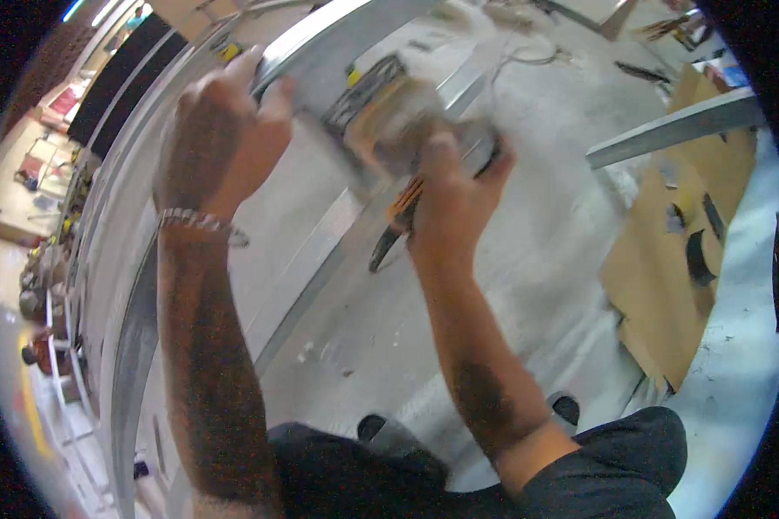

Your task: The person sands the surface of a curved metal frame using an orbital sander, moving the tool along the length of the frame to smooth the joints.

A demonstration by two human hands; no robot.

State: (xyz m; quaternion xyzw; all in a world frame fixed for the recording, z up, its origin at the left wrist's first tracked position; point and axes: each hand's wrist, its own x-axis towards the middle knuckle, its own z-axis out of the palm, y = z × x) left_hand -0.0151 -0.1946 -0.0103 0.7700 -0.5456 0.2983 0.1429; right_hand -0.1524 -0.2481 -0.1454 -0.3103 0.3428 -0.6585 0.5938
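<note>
Above the concrete floor [528,259], a long metal rail [337,35] is gripped near its upper edge by the left hand [221,143], fingers curled tight around it. A blurred power tool [398,112] with a yellow-and-grey body is clasped by the right hand [450,186] and pressed against the rail, just beside the left hand. Judging by this, the work on the rail appears under way; how much is finished cannot be told, since the contact spot is blurred. At the right, flat brown cardboard sheets [666,259] are laid on the floor, with dark scraps on them. No label or sign can be made out.
</note>
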